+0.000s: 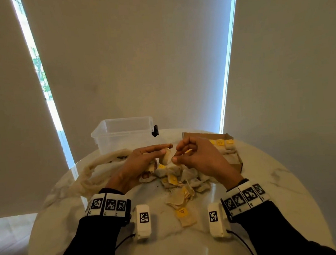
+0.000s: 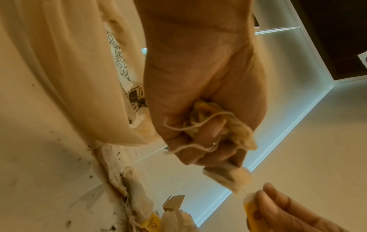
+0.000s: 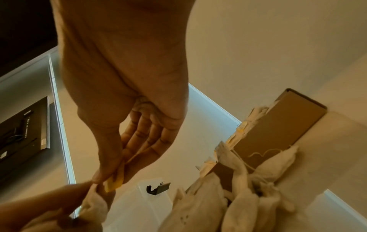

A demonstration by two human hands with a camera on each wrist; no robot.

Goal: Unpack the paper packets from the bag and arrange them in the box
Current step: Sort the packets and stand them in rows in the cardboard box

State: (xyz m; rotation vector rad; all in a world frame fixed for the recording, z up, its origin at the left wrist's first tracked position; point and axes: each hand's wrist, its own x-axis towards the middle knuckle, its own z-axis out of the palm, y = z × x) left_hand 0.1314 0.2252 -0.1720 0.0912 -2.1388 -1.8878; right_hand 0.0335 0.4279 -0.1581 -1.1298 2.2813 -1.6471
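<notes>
Above the middle of the round marble table [image 1: 268,190], a paper packet [image 1: 166,156] hung pinched between the thumb and fingers of the left hand [image 1: 140,163], which also held a crumpled clump of further packets and loose string [image 2: 190,122] in its curled palm. The right hand [image 1: 201,157], just beside the left and level with it, pinched the yellow tag [image 3: 114,184] of that packet between thumb and forefinger, its other fingers loosely bent. In the left wrist view a short thread ran from the hanging packet [image 2: 228,175] to the tag. Below the hands lay a loose heap of packets [image 1: 179,182] with yellow tags, spread toward the person, with dark specks scattered on the marble around it. One packet [image 1: 185,216] lay apart at the near edge of the heap. To the right, touching the heap, sat the open cardboard box [image 1: 234,158], with a row of packets [image 1: 222,143] standing along its far end. To the left lay the slack beige cloth bag [image 1: 98,169], its printed side partly visible. Behind it stood a clear plastic tub [image 1: 123,135] with a black latch. Both wrists wore marker-covered bands over dark sleeves.
</notes>
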